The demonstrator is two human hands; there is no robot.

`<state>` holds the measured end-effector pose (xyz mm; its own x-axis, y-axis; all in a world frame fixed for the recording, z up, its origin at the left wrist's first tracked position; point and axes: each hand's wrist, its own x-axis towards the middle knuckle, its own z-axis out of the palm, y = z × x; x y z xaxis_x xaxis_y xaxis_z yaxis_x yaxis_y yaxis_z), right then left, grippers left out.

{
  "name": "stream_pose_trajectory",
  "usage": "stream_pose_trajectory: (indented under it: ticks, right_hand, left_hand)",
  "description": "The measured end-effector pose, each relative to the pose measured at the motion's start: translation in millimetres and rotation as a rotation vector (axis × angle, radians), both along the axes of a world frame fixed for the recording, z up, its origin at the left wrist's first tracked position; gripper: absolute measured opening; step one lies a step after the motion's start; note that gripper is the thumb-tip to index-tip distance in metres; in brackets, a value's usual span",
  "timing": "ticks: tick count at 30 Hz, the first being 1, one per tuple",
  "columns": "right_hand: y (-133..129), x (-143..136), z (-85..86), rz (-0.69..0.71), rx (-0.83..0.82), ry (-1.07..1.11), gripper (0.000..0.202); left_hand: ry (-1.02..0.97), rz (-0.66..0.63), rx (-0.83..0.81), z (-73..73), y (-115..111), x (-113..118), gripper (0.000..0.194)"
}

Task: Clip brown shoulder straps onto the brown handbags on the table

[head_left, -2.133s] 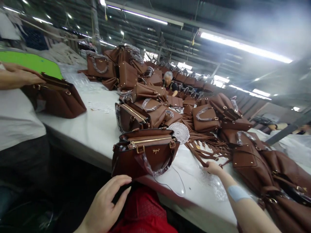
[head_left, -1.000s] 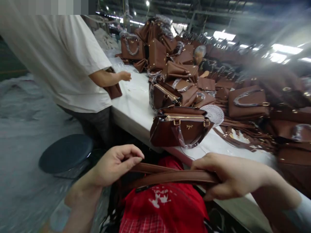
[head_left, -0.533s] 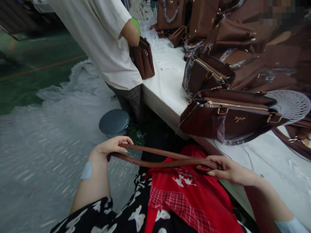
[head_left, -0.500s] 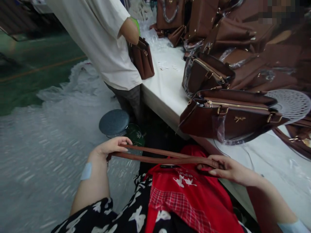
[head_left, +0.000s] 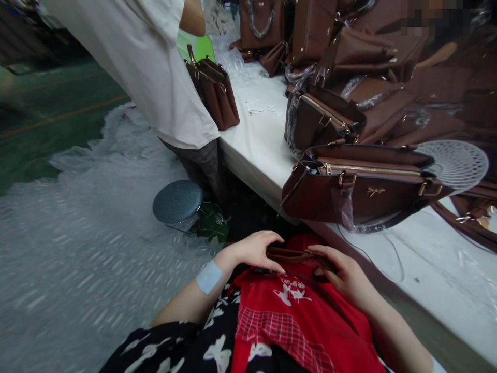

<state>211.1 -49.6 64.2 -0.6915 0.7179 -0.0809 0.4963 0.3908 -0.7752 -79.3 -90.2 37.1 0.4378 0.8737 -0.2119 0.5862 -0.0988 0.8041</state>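
Observation:
A brown leather strap (head_left: 289, 255) is gathered into a short folded length above my red apron (head_left: 298, 311). My left hand (head_left: 260, 251) grips its left end, thumb below and fingers above. The other end is in my right hand (head_left: 344, 269), with the fingers curled around it; part of the strap is hidden there. Just beyond my right hand, a brown handbag (head_left: 392, 194) with a gold zip and a small gold bow rests at the table edge, its handle wrapped in clear plastic.
The white table (head_left: 258, 150) carries a heap of brown handbags (head_left: 349, 52) and a white woven fan (head_left: 458, 163). A co-worker in a white shirt (head_left: 155, 77) stands beside another brown handbag (head_left: 217, 96). A round stool (head_left: 177, 201) and piled clear plastic (head_left: 77, 248) are on the left.
My left hand has moved right toward my right hand, so the long stretched strap is now folded short between them. The co-worker's arm has risen from the far handbag.

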Motion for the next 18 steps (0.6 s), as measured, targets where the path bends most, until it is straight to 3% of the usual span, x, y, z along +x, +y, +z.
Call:
stream_pose_trajectory:
  ticks: [2, 4, 7, 9, 13, 18]
  right_hand:
    - [-3.4, -4.9, 6.5, 0.043, -0.027, 0.035, 0.041]
    - [-3.7, -7.2, 15.1, 0.067, -0.085, 0.045, 0.042]
    - [0.3, -9.2, 24.5, 0.037, -0.177, 0.023, 0.055]
    - [4.2, -12.2, 26.1, -0.024, -0.204, 0.01, 0.046]
    - [8.1, -20.4, 22.8, -0.068, -0.197, 0.017, 0.029]
    - [2.3, -20.2, 19.5, -0.126, -0.13, 0.14, 0.032]
  left_hand:
    - [-0.037, -0.151, -0.065, 11.7, 10.9, 33.7, 0.055]
    - [0.053, -0.205, -0.08, 17.9, 16.6, 57.9, 0.032]
    - [0.31, -0.112, 0.073, 20.2, 17.5, 80.7, 0.024]
    - [0.422, -0.05, 0.17, 21.2, 15.1, 89.5, 0.022]
    - [0.383, 0.051, 0.225, 31.5, 11.1, 88.6, 0.016]
    - [-0.042, 0.161, 0.087, 48.8, 6.9, 60.0, 0.023]
